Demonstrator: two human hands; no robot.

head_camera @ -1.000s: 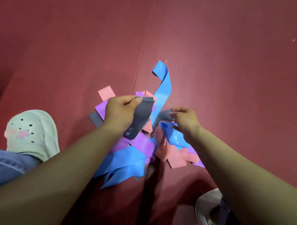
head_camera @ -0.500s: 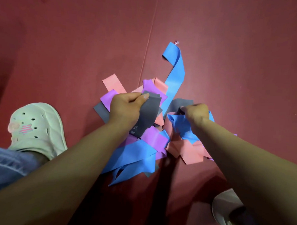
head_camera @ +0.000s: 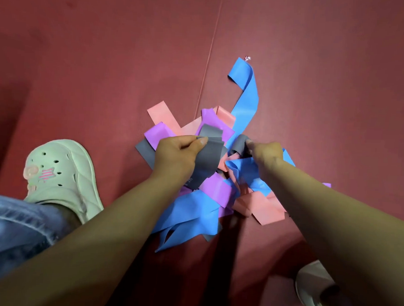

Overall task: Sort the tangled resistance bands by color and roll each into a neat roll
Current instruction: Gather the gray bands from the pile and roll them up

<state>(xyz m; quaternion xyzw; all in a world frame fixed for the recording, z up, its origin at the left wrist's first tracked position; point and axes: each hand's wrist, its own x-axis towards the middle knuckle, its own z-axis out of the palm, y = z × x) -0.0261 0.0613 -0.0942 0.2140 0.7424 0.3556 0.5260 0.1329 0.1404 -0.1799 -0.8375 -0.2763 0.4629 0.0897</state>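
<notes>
A dark red padded floor (head_camera: 316, 65) carries the tangled blue, pink and purple rubber bands (head_camera: 194, 210). The left hand (head_camera: 175, 156) and right hand (head_camera: 265, 155) each close their fingers on the flat grey rubber band (head_camera: 207, 157) atop the heap, probably to tease that colour free.

The padded floor mat (head_camera: 85, 55) is a plain dark brick red, crossed by one thin paler seam line. On it, the flat grey elastic band (head_camera: 207, 160) is slate grey with small pale print near one end, too blurred to read. The long blue elastic band (head_camera: 247, 101) is bright sky blue, the purple elastic band (head_camera: 214, 188) light violet, the pink elastic band (head_camera: 163, 115) salmon. The perforated rubber clog (head_camera: 80, 170) is pale mint-white, with a pink-and-white striped star charm (head_camera: 47, 174). The denim trouser leg (head_camera: 12, 225) is faded blue.
</notes>
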